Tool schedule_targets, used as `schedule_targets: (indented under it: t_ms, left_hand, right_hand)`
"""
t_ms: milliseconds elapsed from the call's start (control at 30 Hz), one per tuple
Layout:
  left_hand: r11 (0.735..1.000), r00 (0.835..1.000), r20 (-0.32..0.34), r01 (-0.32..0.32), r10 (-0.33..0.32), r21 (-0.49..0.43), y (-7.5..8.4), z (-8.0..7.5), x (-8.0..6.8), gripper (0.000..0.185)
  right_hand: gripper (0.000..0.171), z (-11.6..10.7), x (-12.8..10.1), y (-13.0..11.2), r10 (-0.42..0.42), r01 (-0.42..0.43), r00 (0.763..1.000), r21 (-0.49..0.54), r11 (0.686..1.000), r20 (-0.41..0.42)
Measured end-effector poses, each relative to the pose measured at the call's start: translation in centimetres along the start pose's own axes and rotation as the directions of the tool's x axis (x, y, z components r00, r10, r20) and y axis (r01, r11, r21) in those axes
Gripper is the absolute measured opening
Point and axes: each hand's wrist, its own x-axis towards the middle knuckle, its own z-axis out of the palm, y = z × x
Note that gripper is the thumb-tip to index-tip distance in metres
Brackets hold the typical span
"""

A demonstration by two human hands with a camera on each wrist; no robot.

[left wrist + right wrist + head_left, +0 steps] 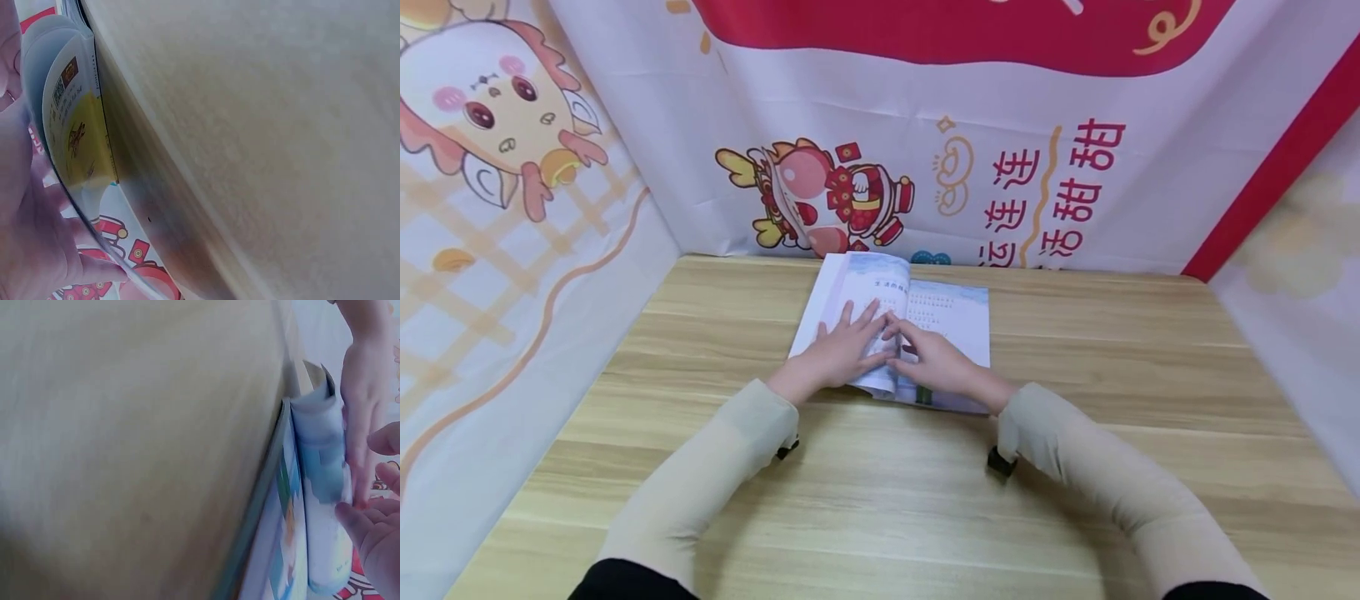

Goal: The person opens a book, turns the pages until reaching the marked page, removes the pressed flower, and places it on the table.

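An open book with printed text and pale blue pictures lies on the wooden table. On its left page, the left hand rests with fingers spread. Just beside it, the right hand touches the page near the spine with its fingertips, fingers slightly bent. The left pages bulge up in a curve next to the spine in the right wrist view. From the left wrist, a curled page with a yellow printed part shows beside the left hand.
The wooden tabletop stretches around the book on both sides and in front. Behind it hangs a cloth backdrop with red lettering and cartoon figures. Another printed cloth stands along the left edge.
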Motion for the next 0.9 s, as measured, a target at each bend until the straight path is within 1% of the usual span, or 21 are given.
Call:
schedule_targets:
  t_ms: [67, 133, 200, 300, 400, 500, 600, 667, 800, 900]
  left_hand:
    - [1.0, 1.0, 0.021, -0.003, 0.003, 0.011, 0.0, -0.1, 0.0, 0.07]
    - [1.0, 0.999, 0.036, -0.004, 0.003, 0.017, -0.1, -0.2, -0.1, 0.067]
    - [1.0, 0.999, 0.042, -0.005, 0.004, 0.024, -0.2, -0.2, -0.1, 0.065]
    - [0.999, 0.999, 0.041, -0.002, 0.0, 0.034, -0.4, -0.3, -0.2, 0.065]
    - [0.999, 0.999, 0.04, 0.0, -0.002, 0.047, -0.7, -0.3, -0.4, 0.065]
    - [0.999, 0.999, 0.046, 0.008, -0.01, 0.034, -0.9, -0.4, -0.5, 0.065]
    - [1.0, 0.998, 0.063, 0.021, -0.022, 0.014, -1.2, -0.4, -0.6, 0.065]
    - [0.999, 0.997, 0.073, 0.033, -0.033, -0.002, -1.4, -0.4, -0.7, 0.066]
    - [0.998, 0.996, 0.07, 0.057, -0.055, -0.026, -1.7, -0.5, -0.8, 0.068]
    - [0.997, 0.997, 0.057, 0.062, -0.059, -0.044, -1.8, -0.6, -0.7, 0.071]
  right_hand:
    - [0.047, -0.6, -0.2, 0.1, 0.018, -0.017, 1.0, -0.034, 0.999, 0.02]
    - [0.051, -1.1, -0.4, 0.1, 0.04, -0.039, 0.999, -0.045, 0.998, 0.033]
    - [0.053, -1.6, -0.5, 0.2, 0.058, -0.056, 0.998, -0.068, 0.996, 0.029]
    - [0.051, -2.3, -0.8, 0.3, 0.052, -0.049, 0.999, -0.138, 0.989, 0.014]
    - [0.048, -2.8, -1.2, 0.5, 0.037, -0.036, 0.999, -0.215, 0.976, 0.003]
    - [0.047, -3.3, -1.7, 0.6, 0.027, -0.023, 1.0, -0.244, 0.969, 0.014]
    - [0.049, -3.8, -2.4, 0.9, 0.022, -0.004, 0.998, -0.265, 0.964, 0.063]
    - [0.051, -4.1, -2.9, 1.2, 0.033, 0.002, 0.993, -0.286, 0.958, 0.116]
    - [0.058, -4.8, -4.1, 1.7, 0.064, 0.017, 0.971, -0.334, 0.942, 0.23]
    - [0.062, -5.2, -4.9, 1.9, 0.085, 0.019, 0.954, -0.341, 0.94, 0.288]
